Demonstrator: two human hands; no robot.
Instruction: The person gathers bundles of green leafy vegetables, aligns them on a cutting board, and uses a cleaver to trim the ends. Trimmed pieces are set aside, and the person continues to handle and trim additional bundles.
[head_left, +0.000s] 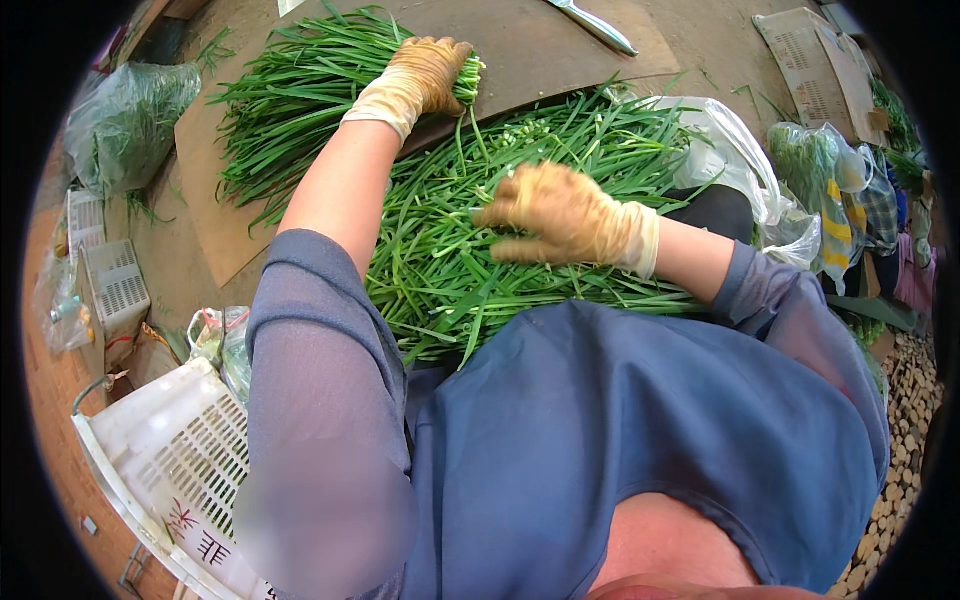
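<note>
My left hand (427, 75), in a stained rubber glove, is wrapped over the pale cut ends of a thick bundle of garlic chives (300, 112). The bundle lies on a brown board (517, 45), its leaves fanned out to the left. My right hand (555, 214), gloved too and blurred, is over a heap of loose chives (457, 262) in front of my body. Its thumb stands apart from the fingers, and no stem shows plainly in its grasp. At the board's far side lies a knife (600, 28), with its blade partly out of view.
A white plastic basket (150, 450) bearing writing stands at my lower left. Clear bags of greens (131, 124) lie at the left. A white plastic bag (720, 142) adjoins the heap's right side. Further right are a crate (802, 64) and bagged chives (806, 165).
</note>
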